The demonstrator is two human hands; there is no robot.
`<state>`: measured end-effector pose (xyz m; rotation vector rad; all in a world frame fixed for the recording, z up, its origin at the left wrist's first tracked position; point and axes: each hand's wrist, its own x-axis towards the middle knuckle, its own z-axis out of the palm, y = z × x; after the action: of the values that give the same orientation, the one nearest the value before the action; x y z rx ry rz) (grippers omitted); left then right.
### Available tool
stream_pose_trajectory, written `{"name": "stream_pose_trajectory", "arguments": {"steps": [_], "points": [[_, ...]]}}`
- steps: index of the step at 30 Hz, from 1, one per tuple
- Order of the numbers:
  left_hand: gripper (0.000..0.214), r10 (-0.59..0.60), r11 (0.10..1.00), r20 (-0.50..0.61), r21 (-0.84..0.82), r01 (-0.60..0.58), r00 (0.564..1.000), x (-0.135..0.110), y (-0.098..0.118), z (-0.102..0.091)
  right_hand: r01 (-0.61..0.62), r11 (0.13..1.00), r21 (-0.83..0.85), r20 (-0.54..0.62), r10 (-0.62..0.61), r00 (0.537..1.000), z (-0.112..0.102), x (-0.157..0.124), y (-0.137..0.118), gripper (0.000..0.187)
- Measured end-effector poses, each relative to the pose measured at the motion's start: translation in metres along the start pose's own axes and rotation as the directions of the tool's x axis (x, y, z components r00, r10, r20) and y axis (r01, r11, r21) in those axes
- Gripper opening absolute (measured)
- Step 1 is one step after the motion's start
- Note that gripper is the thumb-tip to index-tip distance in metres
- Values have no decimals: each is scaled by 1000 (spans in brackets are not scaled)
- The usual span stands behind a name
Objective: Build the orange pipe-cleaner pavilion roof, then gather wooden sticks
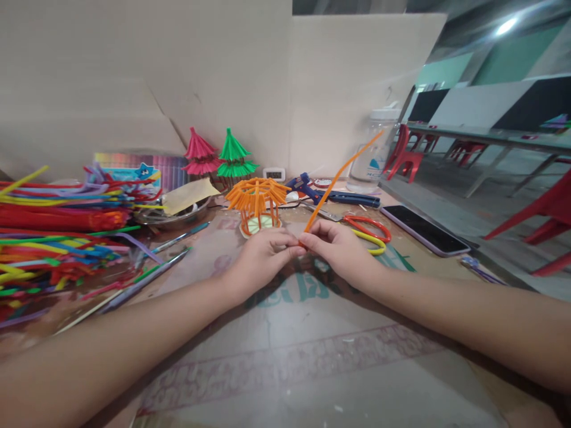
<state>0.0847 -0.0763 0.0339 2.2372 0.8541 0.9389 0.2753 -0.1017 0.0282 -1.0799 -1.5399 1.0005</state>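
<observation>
An orange pipe cleaner [338, 177] rises up and to the right from between my fingertips. My right hand [335, 245] pinches it near its lower end. My left hand [270, 254] is closed at that same end, its thumb and fingers meeting the right fingertips; the fingers hide most of the bit there. Just behind my left hand stands a small orange pavilion [257, 199] made of pipe cleaners, with a fringed roof, thin posts and a pale round base. Scissors [366, 229] with red and yellow handles lie beyond my right hand.
Bundles of coloured pipe cleaners [62, 220] cover the left side. Behind are pink [200, 151] and green [235, 154] fringed roofs, a metal dish [173, 219], a blue glue gun [304, 185] and a clear bottle [371, 154]. A phone [423, 230] lies right, by the table edge.
</observation>
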Motion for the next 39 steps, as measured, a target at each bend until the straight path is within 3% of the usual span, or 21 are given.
{"name": "stream_pose_trajectory", "arguments": {"steps": [6,12,16,25,29,34,39], "points": [[21,32,999,2,-18,-32,999,0,1,-1,-30,999,24,46,28,999,-1,2,0,37],[10,-112,987,31,-108,115,993,-1,-2,5,-34,997,62,-20,36,999,-1,4,4,32],[9,-145,973,81,-168,157,986,-1,-5,7,-61,995,77,-50,65,997,-1,4,6,34],[15,-111,990,28,-79,113,993,-1,0,4,-42,999,23,-55,43,998,-1,5,4,36],[18,-116,989,36,-83,119,993,-1,1,3,-32,999,-2,-37,32,999,-1,4,1,40],[21,-145,983,74,-105,152,987,0,-1,4,-11,999,-34,-29,10,1000,-2,6,4,33],[34,-91,994,105,-52,97,990,0,1,3,-8,997,-74,0,8,1000,-1,8,7,28]]}}
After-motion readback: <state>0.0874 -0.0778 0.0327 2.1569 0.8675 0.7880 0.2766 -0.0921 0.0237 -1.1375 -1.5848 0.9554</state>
